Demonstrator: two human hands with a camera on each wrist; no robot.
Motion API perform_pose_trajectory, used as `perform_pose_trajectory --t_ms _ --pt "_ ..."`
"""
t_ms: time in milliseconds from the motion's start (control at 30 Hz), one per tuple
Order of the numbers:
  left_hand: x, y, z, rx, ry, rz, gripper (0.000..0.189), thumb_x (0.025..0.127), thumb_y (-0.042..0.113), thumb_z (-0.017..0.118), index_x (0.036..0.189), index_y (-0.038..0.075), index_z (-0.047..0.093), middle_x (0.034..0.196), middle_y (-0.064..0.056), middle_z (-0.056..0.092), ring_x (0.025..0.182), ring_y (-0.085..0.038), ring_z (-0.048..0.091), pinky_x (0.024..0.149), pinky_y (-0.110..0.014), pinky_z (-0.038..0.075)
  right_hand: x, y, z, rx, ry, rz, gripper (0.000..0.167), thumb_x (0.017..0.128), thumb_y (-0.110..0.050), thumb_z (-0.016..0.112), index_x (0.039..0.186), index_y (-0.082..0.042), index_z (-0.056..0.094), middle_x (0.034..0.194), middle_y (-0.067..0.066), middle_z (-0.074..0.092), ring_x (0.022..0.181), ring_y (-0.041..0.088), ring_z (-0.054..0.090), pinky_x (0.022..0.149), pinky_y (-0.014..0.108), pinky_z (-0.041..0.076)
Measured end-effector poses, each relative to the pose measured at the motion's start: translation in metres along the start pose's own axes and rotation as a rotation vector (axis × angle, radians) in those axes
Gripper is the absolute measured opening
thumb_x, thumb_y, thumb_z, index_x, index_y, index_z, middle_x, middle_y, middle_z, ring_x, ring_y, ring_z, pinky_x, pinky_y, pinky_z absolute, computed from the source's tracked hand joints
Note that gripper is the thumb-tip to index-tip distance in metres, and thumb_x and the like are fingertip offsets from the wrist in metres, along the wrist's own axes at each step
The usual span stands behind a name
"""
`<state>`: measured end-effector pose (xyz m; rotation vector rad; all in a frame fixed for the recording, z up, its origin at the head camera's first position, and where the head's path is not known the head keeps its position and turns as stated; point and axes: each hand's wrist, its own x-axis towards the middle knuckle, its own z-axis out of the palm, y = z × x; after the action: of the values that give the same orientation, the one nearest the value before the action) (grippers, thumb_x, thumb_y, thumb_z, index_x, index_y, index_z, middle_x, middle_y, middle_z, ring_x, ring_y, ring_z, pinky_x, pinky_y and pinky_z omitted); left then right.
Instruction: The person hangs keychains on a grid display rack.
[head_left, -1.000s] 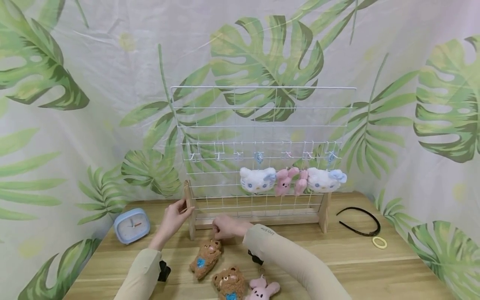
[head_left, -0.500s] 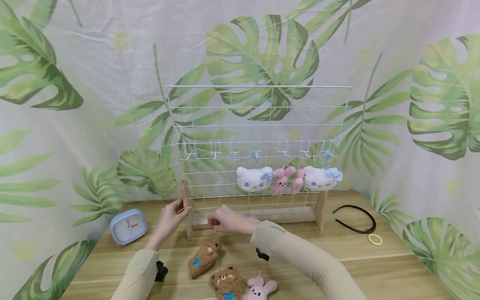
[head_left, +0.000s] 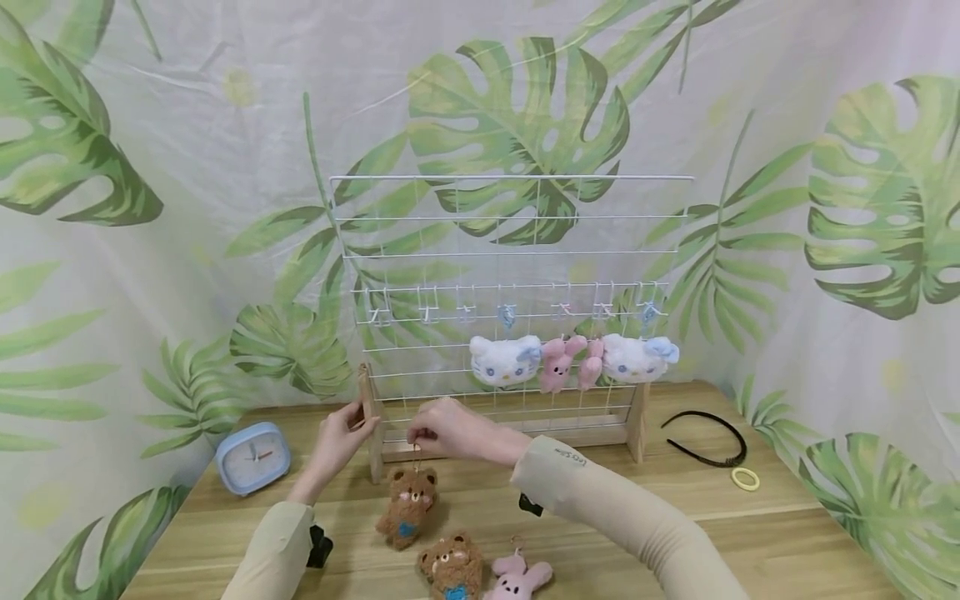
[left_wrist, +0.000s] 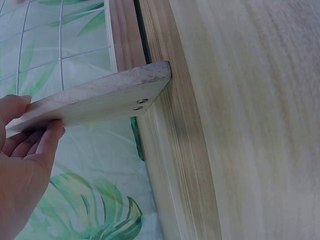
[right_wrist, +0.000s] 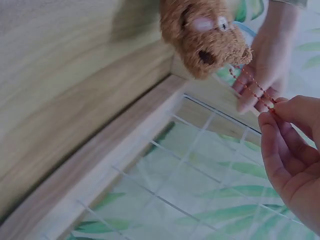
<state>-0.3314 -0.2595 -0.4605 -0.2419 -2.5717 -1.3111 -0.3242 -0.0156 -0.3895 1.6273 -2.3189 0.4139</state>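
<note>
Far left, a blue-framed square clock (head_left: 253,460) stands on the wooden table (head_left: 780,550). Next comes the left hand (head_left: 337,440), grip closed round the pale wooden upright (left_wrist: 95,97) of the white wire rack (head_left: 510,177). Now the brown plush bear with a blue patch (head_left: 410,504), hanging upright before the rack by its orange bead chain (right_wrist: 255,94); the right hand (head_left: 456,429) pinches that chain. Nearer, a second brown bear (head_left: 452,568) lies beside a pink bunny (head_left: 517,581); far right, a black headband (head_left: 743,446).

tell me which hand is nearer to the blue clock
Left. The left hand is right of the blue clock, gripping a wooden upright; the right hand is farther right, holding a brown bear by its chain.
</note>
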Motion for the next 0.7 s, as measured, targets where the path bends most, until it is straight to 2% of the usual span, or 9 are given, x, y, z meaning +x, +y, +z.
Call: perform_pose_trajectory --t_ms 200,400,500,700 --pt "0.001 -0.002 0.0 -0.01 -0.01 -0.007 0.048 0.1 0.015 0.059 0.139 -0.01 0.049 0.133 -0.031 0.059 0.125 -0.042 0.059 0.101 -0.046 0.054 -0.001 -0.007 -0.022 0.004 0.038 -0.001 0.014 0.092 -0.002 0.065 0.092 -0.009 0.077 0.088 0.002 0.074 0.075 0.007 0.066 0.067 0.003 0.048" --pt "0.002 -0.003 0.0 -0.006 -0.01 -0.001 0.048 0.1 0.015 0.06 0.139 -0.01 0.049 0.133 -0.03 0.06 0.124 -0.041 0.059 0.101 -0.046 0.054 -0.003 -0.006 -0.047 0.021 0.112 0.008 0.013 0.09 0.0 0.066 0.092 -0.008 0.076 0.09 0.003 0.074 0.075 0.008 0.065 0.069 0.009 0.052" --pt "0.001 -0.002 0.0 -0.002 -0.006 0.002 0.047 0.1 0.015 0.06 0.138 -0.01 0.051 0.132 -0.03 0.06 0.124 -0.041 0.06 0.1 -0.046 0.055 -0.004 -0.004 -0.061 0.023 0.14 0.033 0.011 0.089 -0.001 0.067 0.093 -0.007 0.076 0.091 0.004 0.074 0.076 0.009 0.067 0.07 0.009 0.053" --pt "0.0 0.002 -0.001 0.004 0.002 -0.001 0.046 0.099 0.013 0.061 0.137 -0.011 0.052 0.13 -0.032 0.061 0.123 -0.042 0.06 0.099 -0.044 0.055 -0.003 0.002 -0.093 0.04 0.223 0.026 0.01 0.088 0.002 0.068 0.094 -0.002 0.074 0.091 0.009 0.074 0.076 0.013 0.07 0.071 0.004 0.052"
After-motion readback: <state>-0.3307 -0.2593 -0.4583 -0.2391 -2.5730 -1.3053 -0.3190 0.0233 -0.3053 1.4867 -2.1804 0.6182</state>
